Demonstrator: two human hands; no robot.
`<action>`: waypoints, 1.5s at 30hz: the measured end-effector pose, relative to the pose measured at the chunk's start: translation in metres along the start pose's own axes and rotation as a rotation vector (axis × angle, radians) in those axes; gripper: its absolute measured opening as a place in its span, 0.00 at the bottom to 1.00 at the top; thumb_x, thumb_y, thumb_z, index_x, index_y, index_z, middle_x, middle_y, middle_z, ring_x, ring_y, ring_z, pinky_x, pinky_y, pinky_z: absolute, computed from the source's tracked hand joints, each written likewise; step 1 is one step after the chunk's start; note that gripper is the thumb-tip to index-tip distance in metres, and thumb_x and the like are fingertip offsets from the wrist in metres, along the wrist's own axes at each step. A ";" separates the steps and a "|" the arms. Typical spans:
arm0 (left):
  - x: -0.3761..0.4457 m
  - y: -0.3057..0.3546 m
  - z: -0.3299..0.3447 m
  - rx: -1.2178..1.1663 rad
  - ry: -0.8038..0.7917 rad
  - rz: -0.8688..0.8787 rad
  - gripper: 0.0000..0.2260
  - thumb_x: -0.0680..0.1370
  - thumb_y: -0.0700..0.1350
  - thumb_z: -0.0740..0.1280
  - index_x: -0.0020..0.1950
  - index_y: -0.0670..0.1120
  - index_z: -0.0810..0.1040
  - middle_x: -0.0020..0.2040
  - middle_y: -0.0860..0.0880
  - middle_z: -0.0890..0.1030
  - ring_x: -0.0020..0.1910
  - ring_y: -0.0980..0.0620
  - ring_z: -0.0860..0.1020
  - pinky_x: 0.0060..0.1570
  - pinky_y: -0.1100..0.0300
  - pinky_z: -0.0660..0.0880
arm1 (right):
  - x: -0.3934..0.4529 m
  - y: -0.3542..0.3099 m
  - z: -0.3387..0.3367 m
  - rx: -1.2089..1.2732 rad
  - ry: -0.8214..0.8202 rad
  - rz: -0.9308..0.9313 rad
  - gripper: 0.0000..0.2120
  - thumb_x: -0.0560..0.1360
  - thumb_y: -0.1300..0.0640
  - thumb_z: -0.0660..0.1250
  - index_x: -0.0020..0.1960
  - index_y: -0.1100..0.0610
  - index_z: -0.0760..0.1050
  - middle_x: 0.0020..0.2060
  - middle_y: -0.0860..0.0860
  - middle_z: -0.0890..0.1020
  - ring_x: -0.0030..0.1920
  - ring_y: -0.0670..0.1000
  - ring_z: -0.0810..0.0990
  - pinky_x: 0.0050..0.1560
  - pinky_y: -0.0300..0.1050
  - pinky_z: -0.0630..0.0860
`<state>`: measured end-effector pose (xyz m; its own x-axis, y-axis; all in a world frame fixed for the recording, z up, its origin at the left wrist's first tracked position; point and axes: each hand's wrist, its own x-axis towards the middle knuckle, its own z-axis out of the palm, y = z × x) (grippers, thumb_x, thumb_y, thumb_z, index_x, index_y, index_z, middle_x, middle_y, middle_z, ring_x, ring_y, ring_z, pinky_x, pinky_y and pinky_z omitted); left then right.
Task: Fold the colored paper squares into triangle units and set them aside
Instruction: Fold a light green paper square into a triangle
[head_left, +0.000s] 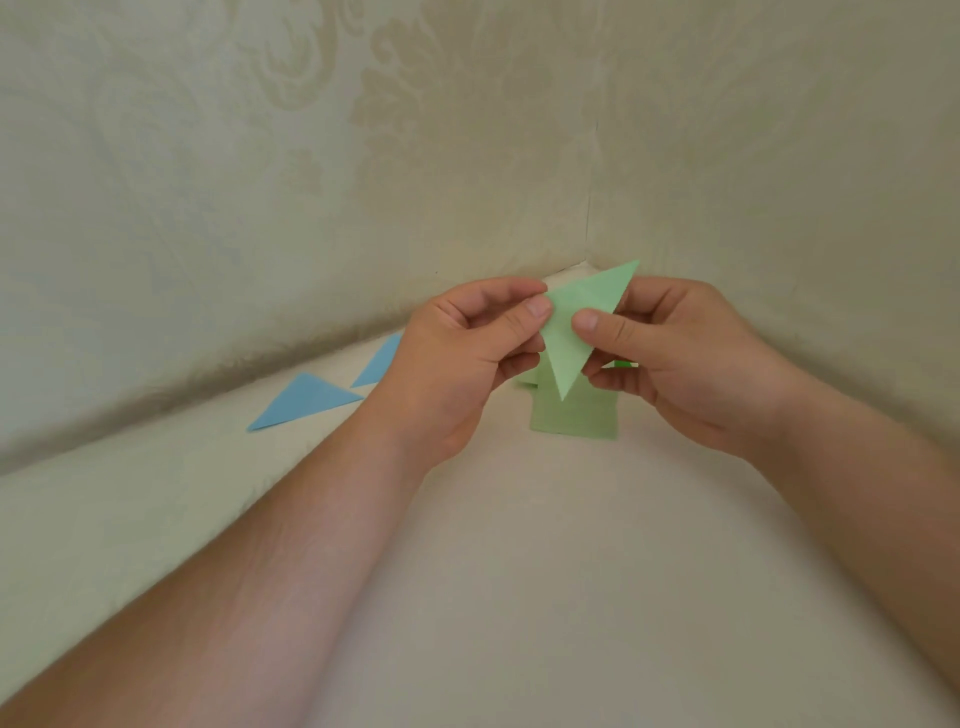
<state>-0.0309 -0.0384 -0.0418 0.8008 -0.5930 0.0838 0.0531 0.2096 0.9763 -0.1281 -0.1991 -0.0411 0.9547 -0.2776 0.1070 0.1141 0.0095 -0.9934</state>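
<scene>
Pale green paper, folded into a triangle (576, 332), is held up in the air between both hands, its longest point aimed down and another corner sticking up and to the right. The left hand (462, 358) pinches the triangle's left edge, thumb pad flat on the near face and the curled fingers behind it. The right hand (680, 364) pinches the right side the same way, thumb pressed on the near face close to the middle and fingers wrapped behind; both hands are closed narrowly on the paper.

Directly below the held triangle, a stack of green paper squares (574, 418) lies flat on the cream fabric surface (519, 571), partly hidden by the triangle's lower tip and the hands. A sliver of brighter green (621, 364) shows just under the right hand's fingers; what it is cannot be told.

Well to the left of the held triangle, a blue folded triangle (304, 402) lies flat on the surface. A second blue triangle (379, 361) lies between that one and the left hand, its right part hidden behind the hand. Behind everything rises a cream patterned wall (363, 130) meeting in a corner just above the held triangle.
</scene>
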 end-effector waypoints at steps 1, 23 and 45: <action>0.000 0.001 0.000 -0.007 -0.002 -0.003 0.05 0.79 0.38 0.71 0.50 0.48 0.84 0.38 0.49 0.83 0.39 0.54 0.80 0.52 0.55 0.79 | 0.000 -0.001 -0.001 0.013 0.009 0.000 0.07 0.68 0.53 0.74 0.43 0.55 0.83 0.39 0.50 0.85 0.37 0.49 0.79 0.42 0.44 0.78; -0.006 0.002 0.001 0.420 -0.009 0.111 0.06 0.78 0.39 0.73 0.44 0.48 0.86 0.44 0.42 0.87 0.39 0.54 0.81 0.52 0.52 0.82 | 0.005 0.006 -0.004 -0.226 0.088 -0.076 0.04 0.78 0.62 0.71 0.49 0.62 0.84 0.45 0.62 0.87 0.46 0.66 0.85 0.54 0.65 0.80; -0.001 0.001 -0.005 0.377 0.007 0.021 0.03 0.77 0.38 0.74 0.43 0.43 0.86 0.32 0.51 0.82 0.32 0.55 0.76 0.39 0.64 0.76 | 0.007 0.007 -0.009 -0.184 0.054 0.009 0.08 0.76 0.62 0.74 0.38 0.57 0.81 0.31 0.50 0.80 0.32 0.48 0.75 0.36 0.41 0.75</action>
<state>-0.0284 -0.0334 -0.0418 0.8035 -0.5861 0.1044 -0.1857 -0.0802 0.9793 -0.1229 -0.2094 -0.0474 0.9387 -0.3296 0.1008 0.0487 -0.1626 -0.9855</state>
